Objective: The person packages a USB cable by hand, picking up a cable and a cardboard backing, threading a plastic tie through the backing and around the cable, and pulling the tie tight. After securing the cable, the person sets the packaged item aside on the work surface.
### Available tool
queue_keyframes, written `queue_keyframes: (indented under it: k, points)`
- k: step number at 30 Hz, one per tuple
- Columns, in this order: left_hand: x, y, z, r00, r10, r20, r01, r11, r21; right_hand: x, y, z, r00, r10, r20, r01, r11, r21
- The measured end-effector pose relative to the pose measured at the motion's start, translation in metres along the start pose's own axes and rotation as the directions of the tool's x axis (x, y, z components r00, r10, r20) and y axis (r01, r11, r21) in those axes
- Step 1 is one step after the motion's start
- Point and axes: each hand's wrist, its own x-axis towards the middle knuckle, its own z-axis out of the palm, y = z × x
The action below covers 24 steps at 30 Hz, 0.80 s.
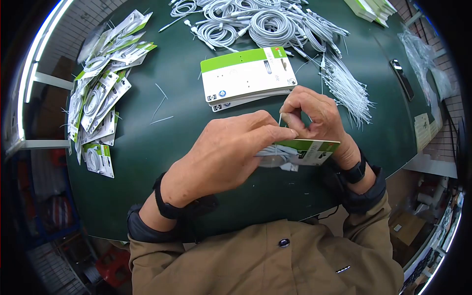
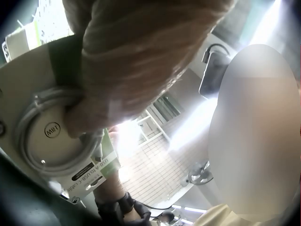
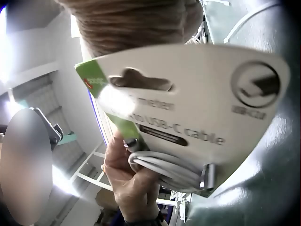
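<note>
Gripping the printed card [image 1: 318, 153] and the coiled grey-white cable [image 1: 278, 151] on its face between the thumb and fingers of the left hand [image 1: 221, 150], above the near part of the green table [image 1: 147, 162]. Pinching a thin white tie [image 1: 280, 118] at the card's upper edge with the thumb and forefinger of the right hand [image 1: 322, 114]. Resting just beyond the hands in a stack of printed cards [image 1: 246, 77], and farther off in a pile of coiled cables [image 1: 273, 27] near loose ties [image 1: 346, 91].
</note>
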Motion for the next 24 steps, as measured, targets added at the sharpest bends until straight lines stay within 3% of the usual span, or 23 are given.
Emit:
queue_keyframes:
  k: [2, 5, 14, 24]
  points:
    - [-0.002, -0.002, 0.004, 0.997, 0.077, 0.002, -0.076, 0.976, 0.203, 0.000, -0.001, 0.001, 1.000, 0.023, -0.014, -0.022, 0.998, 0.052]
    - [-0.003, 0.006, 0.005, 0.996, 0.085, 0.021, -0.088, 0.972, 0.219, 0.000, -0.006, 0.003, 1.000, 0.027, -0.001, -0.027, 0.997, 0.069]
    - [-0.004, 0.014, 0.010, 0.999, 0.032, -0.036, -0.029, 0.997, 0.077, -0.003, 0.002, 0.009, 0.991, 0.081, 0.109, -0.090, 0.993, 0.077]
    - [-0.003, 0.012, 0.013, 0.997, 0.060, -0.052, -0.056, 0.996, 0.076, -0.003, 0.002, 0.006, 0.985, 0.117, 0.129, -0.127, 0.990, 0.066]
